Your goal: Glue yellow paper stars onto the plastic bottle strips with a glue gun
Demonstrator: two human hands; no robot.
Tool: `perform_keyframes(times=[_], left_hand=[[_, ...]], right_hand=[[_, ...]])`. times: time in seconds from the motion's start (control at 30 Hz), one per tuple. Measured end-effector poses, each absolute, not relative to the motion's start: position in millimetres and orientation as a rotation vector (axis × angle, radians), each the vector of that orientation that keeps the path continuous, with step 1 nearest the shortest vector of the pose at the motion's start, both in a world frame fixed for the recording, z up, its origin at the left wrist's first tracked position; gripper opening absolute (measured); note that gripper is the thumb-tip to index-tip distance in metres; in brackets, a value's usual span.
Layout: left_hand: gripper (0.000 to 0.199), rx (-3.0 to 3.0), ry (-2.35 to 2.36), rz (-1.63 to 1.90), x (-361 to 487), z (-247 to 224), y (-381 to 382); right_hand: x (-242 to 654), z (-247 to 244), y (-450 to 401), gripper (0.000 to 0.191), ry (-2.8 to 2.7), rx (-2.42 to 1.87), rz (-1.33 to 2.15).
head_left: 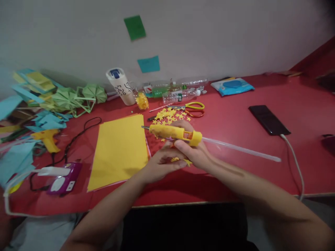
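A yellow glue gun (167, 132) lies level in my right hand (195, 150), its metal nozzle pointing left. From its rear a long clear glue stick (240, 149) sticks out to the right. My left hand (162, 162) is closed just below the gun, its fingers curled against my right hand; what it holds, if anything, is hidden. Small yellow stars (188, 162) show beside the left fingertips. More yellow paper stars (167, 115) are heaped on the red table behind the gun. Yellow paper sheets (120, 150) lie stacked to the left.
Scissors (195, 106), plastic bottles (180, 96) and a white cup (120, 85) stand or lie toward the wall. Blue wipes (232, 86) and a phone (269, 119) are right. At left are a second glue gun (48, 139), purple power box (65, 179) and paper crafts (68, 99).
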State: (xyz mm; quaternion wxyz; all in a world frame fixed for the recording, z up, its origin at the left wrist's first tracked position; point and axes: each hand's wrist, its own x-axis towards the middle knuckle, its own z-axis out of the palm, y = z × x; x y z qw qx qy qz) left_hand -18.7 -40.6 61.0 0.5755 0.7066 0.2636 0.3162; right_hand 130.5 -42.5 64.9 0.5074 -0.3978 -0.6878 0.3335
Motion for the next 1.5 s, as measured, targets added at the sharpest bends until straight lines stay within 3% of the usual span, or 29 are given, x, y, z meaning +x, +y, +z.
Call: perform_keyframes(times=[0.13,0.4,0.6,0.7,0.9,1.07,1.23,1.37,1.5], left_hand=[[0.035,1.588,0.689,0.913,-22.3,57.8,-42.0],[0.034,1.262,0.697,1.044,-24.8,42.6,-43.5],[0.03,1.401,0.628,1.02,-20.5,53.0,-53.2],[0.035,1.543,0.687,0.982,-19.6,57.3,-55.1],[0.03,1.807,0.807,0.921,-23.7,57.3,-48.5],[0.022,1.919,0.794,0.816,-22.4,57.9,-45.7],[0.024,1.95,0.704,0.788,-14.1,60.3,-47.3],[0.02,1.855,0.598,0.731,-10.1,61.1,-47.5],[0.016,1.75,0.583,0.669,-8.6,59.8,-45.5]], right_hand=[[136.6,61.3,-44.9,0.033,-1.479,-0.829,0.795],[169.9,62.6,-59.2,0.003,-1.467,-0.97,0.343],[177.6,62.8,-61.9,0.006,-1.53,-0.936,-0.093],[168.2,56.9,-60.3,0.004,-1.304,-1.014,0.109],[148.3,59.0,-55.7,0.032,-0.935,-0.957,0.719],[146.2,65.1,-54.9,0.042,-0.811,-0.899,1.012],[145.9,59.2,-55.7,0.028,-0.907,-0.754,1.099],[148.7,56.0,-55.9,0.04,-1.053,-0.764,1.397],[147.8,55.7,-56.2,0.038,-1.108,-0.763,1.654]])
